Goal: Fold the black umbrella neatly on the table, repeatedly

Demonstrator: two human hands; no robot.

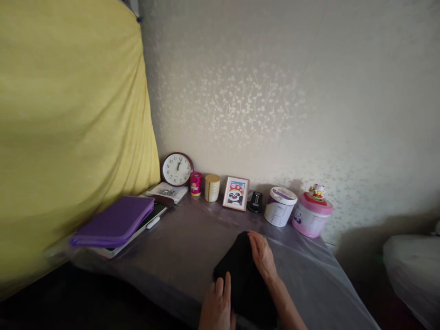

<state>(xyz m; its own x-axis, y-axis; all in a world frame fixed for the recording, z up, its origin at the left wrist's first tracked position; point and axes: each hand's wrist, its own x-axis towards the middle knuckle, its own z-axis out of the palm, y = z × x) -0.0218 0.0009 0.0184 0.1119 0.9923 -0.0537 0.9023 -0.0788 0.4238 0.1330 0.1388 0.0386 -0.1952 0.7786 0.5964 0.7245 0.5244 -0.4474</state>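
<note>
A folded black cloth [245, 279] lies near the front of the covered table; what kind of garment or cloth it is does not show. My left hand [218, 302] rests on its near left part, fingers stretched out and the thumb apart, partly cut off by the lower frame edge. At the far right corner of the cloth is my right hand [263, 256], its fingers close together and closed on the edge. The underside of that grip is hidden.
Along the wall stand a clock [177, 169], a pink can [195, 184], a yellow-lidded tin [212, 188], a panda picture frame [235, 193], a black device [255, 201], a white tub [280, 207] and a pink tub [311, 215] topped by a figurine. A purple folder [115, 220] lies left.
</note>
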